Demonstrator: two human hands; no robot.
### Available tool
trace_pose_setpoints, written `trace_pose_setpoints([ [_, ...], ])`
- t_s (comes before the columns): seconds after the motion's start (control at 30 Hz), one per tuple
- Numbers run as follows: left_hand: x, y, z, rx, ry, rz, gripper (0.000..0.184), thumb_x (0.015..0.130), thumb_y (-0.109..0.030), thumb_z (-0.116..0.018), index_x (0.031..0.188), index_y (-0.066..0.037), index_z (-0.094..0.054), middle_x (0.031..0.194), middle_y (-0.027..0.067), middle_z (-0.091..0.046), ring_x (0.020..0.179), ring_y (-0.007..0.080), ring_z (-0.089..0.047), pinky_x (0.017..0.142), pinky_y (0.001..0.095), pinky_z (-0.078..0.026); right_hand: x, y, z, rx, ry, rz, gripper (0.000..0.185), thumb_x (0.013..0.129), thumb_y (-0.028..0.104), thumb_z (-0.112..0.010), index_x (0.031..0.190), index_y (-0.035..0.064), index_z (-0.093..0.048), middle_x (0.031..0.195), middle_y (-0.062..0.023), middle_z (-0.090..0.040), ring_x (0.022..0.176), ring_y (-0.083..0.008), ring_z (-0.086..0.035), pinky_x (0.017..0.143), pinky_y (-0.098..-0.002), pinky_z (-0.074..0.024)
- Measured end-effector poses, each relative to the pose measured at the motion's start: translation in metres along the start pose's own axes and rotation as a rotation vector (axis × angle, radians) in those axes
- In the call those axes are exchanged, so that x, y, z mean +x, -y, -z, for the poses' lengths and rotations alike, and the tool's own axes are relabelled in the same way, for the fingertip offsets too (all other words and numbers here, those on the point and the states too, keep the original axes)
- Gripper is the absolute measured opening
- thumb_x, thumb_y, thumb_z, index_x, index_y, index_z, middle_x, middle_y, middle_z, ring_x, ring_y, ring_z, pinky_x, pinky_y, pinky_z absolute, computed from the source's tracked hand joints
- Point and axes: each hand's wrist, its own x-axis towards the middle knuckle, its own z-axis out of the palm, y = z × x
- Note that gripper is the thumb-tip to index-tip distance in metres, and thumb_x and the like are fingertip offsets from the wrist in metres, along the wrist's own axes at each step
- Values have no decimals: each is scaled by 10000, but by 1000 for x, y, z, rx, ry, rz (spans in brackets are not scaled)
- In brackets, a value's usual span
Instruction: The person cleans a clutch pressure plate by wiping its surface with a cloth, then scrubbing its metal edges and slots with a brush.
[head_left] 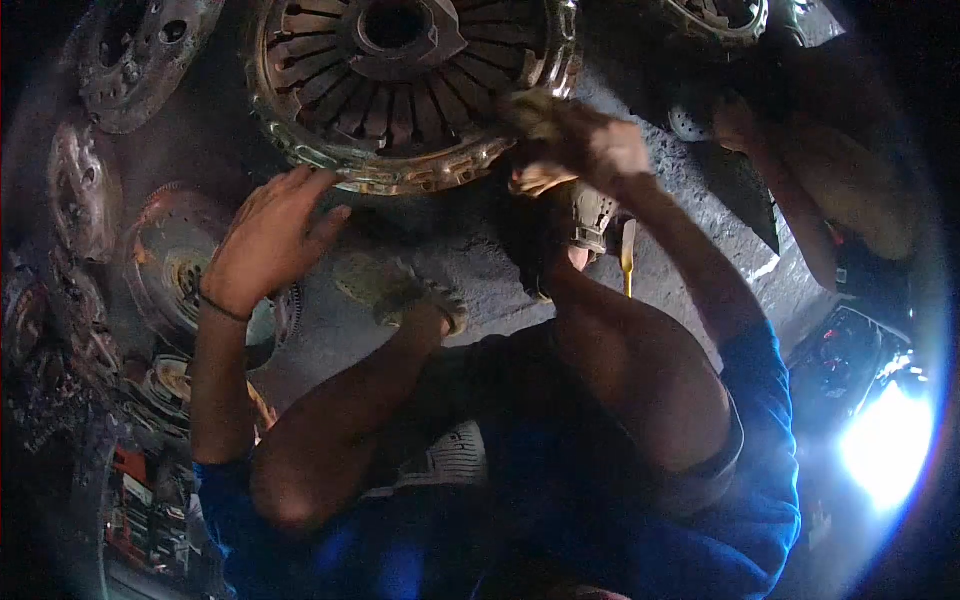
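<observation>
A large round clutch pressure plate (430, 110), with radial spring fingers around a central hole, lies in front of me. My left hand (275, 240) is open, its fingertips at the plate's lower left rim. At the lower right rim my right hand (600, 150) is closed around what looks like a crumpled brownish rag (535, 115). Motion blurs that hand and the rag, and the rag is against the plate or just over it.
Metal discs and toothed rings (165, 265) crowd the left side. A yellow-handled tool (627, 262) is beside my right foot. Another person's hand (735, 122) and legs are at the right, near a bright light (888, 448). Another clutch part (720, 15) lies at the top right.
</observation>
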Motion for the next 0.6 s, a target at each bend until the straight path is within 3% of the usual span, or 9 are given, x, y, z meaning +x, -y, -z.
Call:
trace_pose_setpoints([
  [0.07,-1,13,-11,0,-12,-7,419,993,-287,-617,1322,-31,-585,1235,194,-629,1185,382,-585,1037,489,-441,-5,10,63,-75,-223,-74,489,883,268,-690,1353,149,-624,1120,-122,-703,881,-264,-720,734,-385,-599],
  [0.1,0,12,-14,18,-13,-4,412,994,-287,-613,1316,-31,-589,1212,195,-633,1181,382,-586,1033,496,-441,-3,2,64,-4,-214,-55,447,915,278,-668,1339,141,-632,1075,-128,-708,867,-270,-711,740,-397,-593],
  [0.2,-1,8,-21,44,-47,-28,389,992,-280,-612,1289,-29,-602,1150,199,-641,1158,381,-595,1014,508,-445,4,27,24,6,-143,124,438,918,259,-664,1327,105,-630,1102,-133,-704,891,-269,-711,766,-399,-590],
  [0.3,6,-2,-16,22,-155,-108,350,976,-249,-634,1238,-17,-618,1108,194,-645,1102,374,-620,973,499,-471,25,96,-15,84,-82,350,447,915,254,-671,1319,68,-623,1139,-140,-698,930,-274,-711,808,-405,-587],
  [0.43,11,-12,2,-8,-246,-168,276,939,-179,-685,1141,5,-641,1057,172,-661,981,347,-666,853,448,-523,49,177,7,224,119,590,464,911,248,-680,1309,20,-613,1188,-149,-690,981,-281,-711,864,-412,-582],
  [0.47,14,-11,9,-17,-282,-193,260,929,-163,-699,1116,10,-646,1040,166,-665,950,336,-677,816,432,-535,50,181,16,274,114,572,468,910,246,-682,1306,8,-611,1200,-151,-688,994,-282,-711,879,-414,-581],
  [0.57,11,-20,26,-260,-141,71,319,912,-221,-754,1149,-30,-660,1087,133,-670,933,238,-673,790,359,-525,40,167,44,553,-47,424,533,908,248,-710,1352,-12,-572,1265,-179,-663,1079,-283,-692,960,-405,-550],
  [0.6,12,-17,22,-307,-180,39,348,894,-247,-775,1147,-35,-665,1083,124,-672,928,216,-662,784,354,-521,36,157,56,653,-115,369,565,908,250,-723,1377,-16,-553,1292,-192,-652,1114,-283,-683,993,-400,-535],
])
